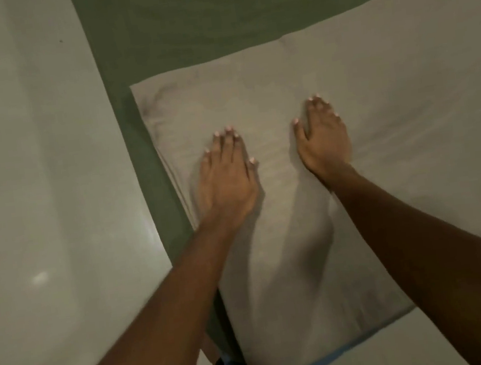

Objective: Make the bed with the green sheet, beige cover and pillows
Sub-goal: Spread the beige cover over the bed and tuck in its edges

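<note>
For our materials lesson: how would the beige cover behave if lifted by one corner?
Probably floppy: the beige cover wrinkles beside the left hand and right hand. Likely soft and light, as its far corner looks puffy.

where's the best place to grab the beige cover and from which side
Pinch the beige cover at its far-left corner, coming in from the floor side on the left. The cover lies flat on the green sheet, so its middle, where the left hand and right hand press flat, gives nothing to pinch. That corner is free and slightly rumpled, with bare sheet around it.
</note>
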